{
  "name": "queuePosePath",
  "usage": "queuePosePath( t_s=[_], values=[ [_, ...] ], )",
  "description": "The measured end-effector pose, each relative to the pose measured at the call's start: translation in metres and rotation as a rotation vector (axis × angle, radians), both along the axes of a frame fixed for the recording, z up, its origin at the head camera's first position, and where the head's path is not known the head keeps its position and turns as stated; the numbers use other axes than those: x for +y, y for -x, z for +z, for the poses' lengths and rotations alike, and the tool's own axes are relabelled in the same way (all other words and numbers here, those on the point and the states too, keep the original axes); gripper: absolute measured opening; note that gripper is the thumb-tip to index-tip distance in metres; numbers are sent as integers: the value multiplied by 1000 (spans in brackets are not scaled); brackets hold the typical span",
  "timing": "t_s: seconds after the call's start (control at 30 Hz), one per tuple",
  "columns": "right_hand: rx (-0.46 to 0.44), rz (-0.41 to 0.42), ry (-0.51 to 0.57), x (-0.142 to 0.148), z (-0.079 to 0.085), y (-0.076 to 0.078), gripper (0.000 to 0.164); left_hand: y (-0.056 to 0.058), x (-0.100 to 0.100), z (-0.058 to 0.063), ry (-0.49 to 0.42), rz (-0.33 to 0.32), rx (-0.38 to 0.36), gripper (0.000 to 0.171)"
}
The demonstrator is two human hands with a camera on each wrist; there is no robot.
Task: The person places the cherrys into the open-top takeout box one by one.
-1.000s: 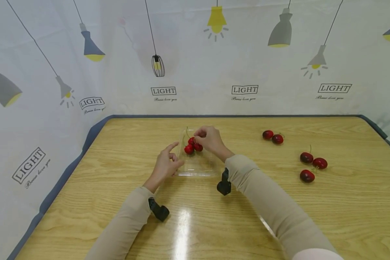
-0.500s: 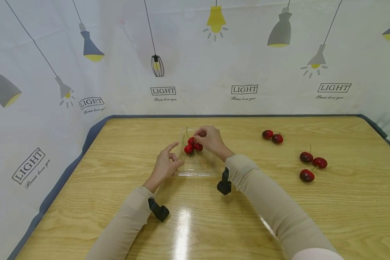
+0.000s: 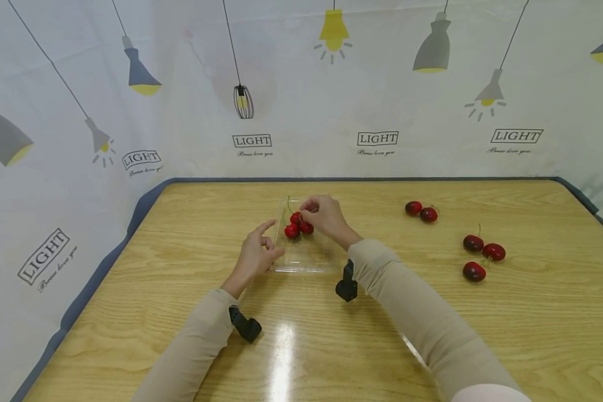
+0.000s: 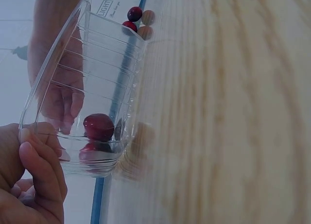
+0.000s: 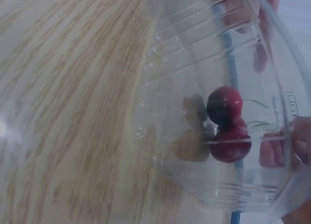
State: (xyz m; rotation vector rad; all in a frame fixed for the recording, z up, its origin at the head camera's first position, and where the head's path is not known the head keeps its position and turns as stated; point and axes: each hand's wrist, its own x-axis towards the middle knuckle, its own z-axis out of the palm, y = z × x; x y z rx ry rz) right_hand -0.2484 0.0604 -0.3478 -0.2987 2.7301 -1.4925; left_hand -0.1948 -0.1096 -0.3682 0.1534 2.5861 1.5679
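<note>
A clear plastic box (image 3: 304, 268) stands on the wooden table with several red cherries (image 3: 292, 231) clustered inside. My left hand (image 3: 255, 254) grips its left rim, with the index finger pointing outward; in the left wrist view the fingers (image 4: 41, 173) lie along the outside of the wall. My right hand (image 3: 326, 215) reaches over the far right part of the box. Its thumb and fingertips pinch at the top of a cherry (image 3: 306, 227), partly hiding it. In the right wrist view, green stems (image 5: 260, 123) point toward those fingertips (image 5: 272, 151).
Two dark red cherries (image 3: 421, 211) lie together toward the back right of the table (image 3: 382, 335). Several more loose cherries (image 3: 484, 254) sit further right and nearer. A curtain (image 3: 301, 84) printed with lamps hangs behind the table's far edge.
</note>
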Motion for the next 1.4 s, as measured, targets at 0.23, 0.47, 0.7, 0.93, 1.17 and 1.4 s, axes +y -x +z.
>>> queuePosePath(
  t_s=[0.23,0.47,0.7,0.93,1.17,1.4],
  values=[
    [16,5,11,0,0,-1,12,-2,-1,0,-20,-3,-1,67],
    [-15,10,43,5,1,-1,13,-1,0,-3,-21,13,-17,67],
    [-17,25,81,13,3,0,19,-1,-1,-2,-22,16,-22,67],
    [38,39,87,20,6,-4,21,-2,-1,-2,-17,10,-6,67],
    [44,60,122,27,11,-11,17,-1,0,-1,-21,8,-3,67],
    [22,93,175,31,10,-23,16,0,0,-2,-28,10,-3,66]
  ],
)
